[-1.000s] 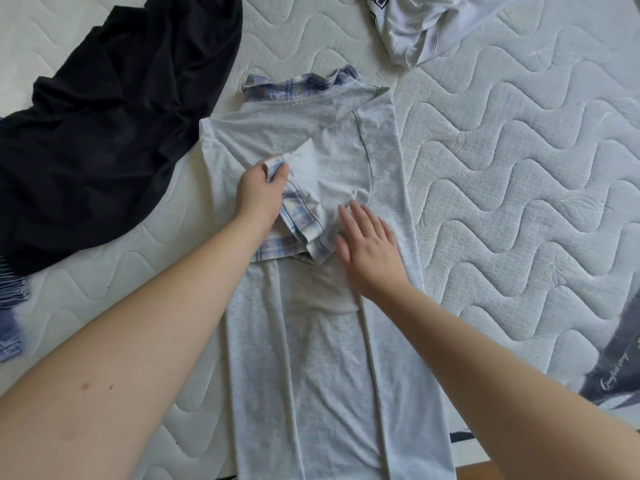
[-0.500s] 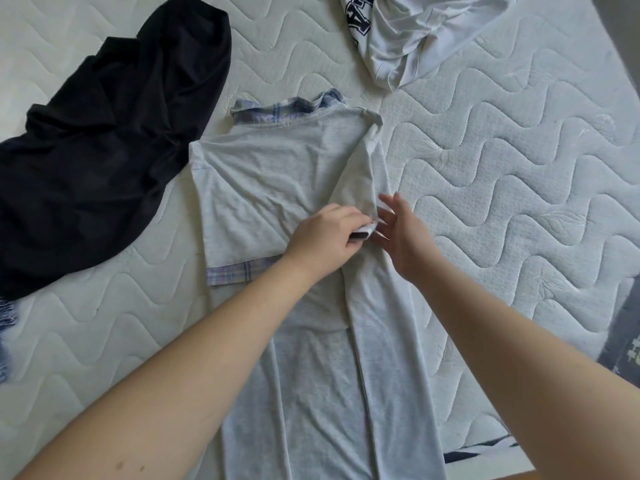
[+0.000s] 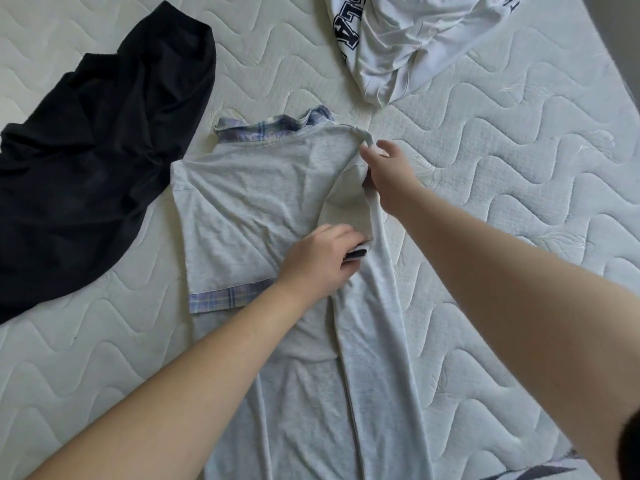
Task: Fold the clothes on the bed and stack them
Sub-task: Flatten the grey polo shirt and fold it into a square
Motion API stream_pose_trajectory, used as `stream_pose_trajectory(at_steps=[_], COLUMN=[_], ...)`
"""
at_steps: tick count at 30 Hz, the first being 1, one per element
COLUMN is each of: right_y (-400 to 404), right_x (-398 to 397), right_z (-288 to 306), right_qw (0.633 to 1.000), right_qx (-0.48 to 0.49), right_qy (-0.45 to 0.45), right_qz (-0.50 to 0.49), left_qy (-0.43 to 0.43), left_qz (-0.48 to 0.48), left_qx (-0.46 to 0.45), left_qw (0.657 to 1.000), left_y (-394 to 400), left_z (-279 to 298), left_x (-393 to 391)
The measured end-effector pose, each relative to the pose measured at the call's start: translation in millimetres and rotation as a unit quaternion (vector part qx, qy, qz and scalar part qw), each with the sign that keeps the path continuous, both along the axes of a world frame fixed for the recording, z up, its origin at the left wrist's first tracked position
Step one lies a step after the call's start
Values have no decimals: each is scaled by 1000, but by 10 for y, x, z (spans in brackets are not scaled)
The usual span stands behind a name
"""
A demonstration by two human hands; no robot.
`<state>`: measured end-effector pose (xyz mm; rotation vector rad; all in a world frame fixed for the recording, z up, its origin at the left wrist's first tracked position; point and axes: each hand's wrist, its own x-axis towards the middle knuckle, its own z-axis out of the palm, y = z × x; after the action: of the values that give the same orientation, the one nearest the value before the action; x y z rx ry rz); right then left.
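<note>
Mattress (image 3: 502, 209) with a wavy quilted top fills the whole frame, and the grey shirt (image 3: 242, 209) with the plaid collar lies lengthwise down the middle. Left hand (image 3: 318, 265) sits at frame centre, fingers curled, pinching the sleeve edge against the shirt's folded right side. Right hand (image 3: 389, 174) is just above it, pinching the shoulder fold near the collar. Both forearms cover a good chunk of the lower shirt. Black garment (image 3: 97, 150) is crumpled at upper left, close to the shirt's left edge. White printed top (image 3: 408, 39) is bunched at top centre-right, apart from the collar.
</note>
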<state>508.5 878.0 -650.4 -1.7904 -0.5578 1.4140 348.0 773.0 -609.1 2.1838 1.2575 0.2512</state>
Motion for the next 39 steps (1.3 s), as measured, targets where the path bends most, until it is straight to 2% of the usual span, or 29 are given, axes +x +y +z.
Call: stream_pose_trajectory(at_steps=[7, 10, 13, 16, 23, 31, 36, 39], right_y=[362, 497, 577, 619, 614, 582, 561, 565], right_x=[151, 174, 171, 173, 224, 339, 378, 344], right_z=[-40, -15, -15, -72, -204, -249, -283, -271], right_qw=[983, 981, 972, 971, 972, 951, 968, 958], right_qx=[-72, -68, -51, -35, 0, 15, 2, 5], right_qy=[-140, -136, -171, -180, -186, -273, -225, -236], right_qz=[94, 122, 150, 154, 141, 144, 113, 163], left_qy=[13, 25, 43, 110, 118, 127, 115, 110], left_qz=[-34, -43, -82, -120, -109, -97, -93, -97], left_qx=[43, 45, 74, 112, 140, 155, 161, 169], left_qw=[998, 998, 993, 980, 977, 975, 976, 975], left_y=[68, 27, -44, -121, -323, -446, -462, -462], left_z=[21, 9, -43, -124, -376, -504, -514, -512], left_x=[29, 75, 153, 251, 401, 423, 466, 450])
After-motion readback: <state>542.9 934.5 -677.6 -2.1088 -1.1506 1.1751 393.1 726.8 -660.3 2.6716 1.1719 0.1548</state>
